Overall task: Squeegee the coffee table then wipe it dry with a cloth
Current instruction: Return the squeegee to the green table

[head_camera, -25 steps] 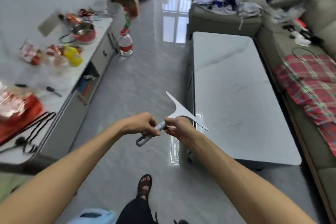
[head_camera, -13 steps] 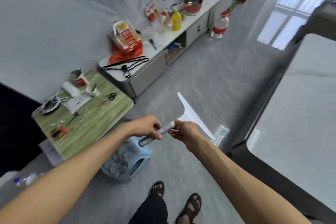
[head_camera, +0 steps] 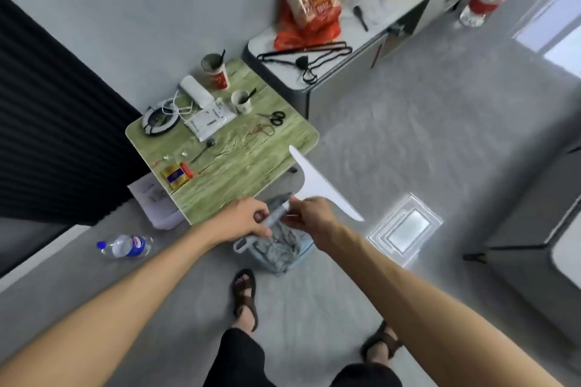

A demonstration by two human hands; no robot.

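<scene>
Both hands, left hand [head_camera: 248, 219] and right hand [head_camera: 314, 214], are grasping the grey-handled white squeegee [head_camera: 309, 188] above the crumpled grey cloth [head_camera: 278, 245]; its long blade risks knocking the green wooden tabletop [head_camera: 251, 163].

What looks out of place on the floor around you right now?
A plastic water bottle lies on its side on the floor beside the green table, and papers poke out from under that table. Nothing looks spilled.
</scene>
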